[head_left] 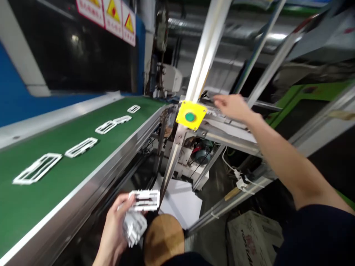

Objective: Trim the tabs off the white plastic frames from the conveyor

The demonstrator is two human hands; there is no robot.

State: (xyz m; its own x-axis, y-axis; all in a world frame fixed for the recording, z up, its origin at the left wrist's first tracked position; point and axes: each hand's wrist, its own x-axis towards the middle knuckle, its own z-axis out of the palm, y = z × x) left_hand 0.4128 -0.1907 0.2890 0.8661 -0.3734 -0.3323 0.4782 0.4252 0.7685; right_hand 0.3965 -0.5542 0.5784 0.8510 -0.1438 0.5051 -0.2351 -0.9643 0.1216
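My left hand (pixel 118 221), low in the view, is closed on white plastic frames (pixel 145 200); one is pinched under the thumb and several more are bunched below it. My right hand (pixel 231 106) reaches out over a metal ledge, just right of a yellow plate (pixel 191 115) with a green button. Its fingers are curled together near a small dark object, and blur hides whether they hold anything. Several more white frames (pixel 81 147) lie in a line on the green conveyor belt (pixel 116 155) at the left.
An upright metal post (pixel 203 55) stands in the middle, bearing the yellow plate. Below are a round wooden stool top (pixel 164 240), white sheets (pixel 181 201) and a box (pixel 253 238) on the floor. A blue machine (pixel 13 99) borders the belt.
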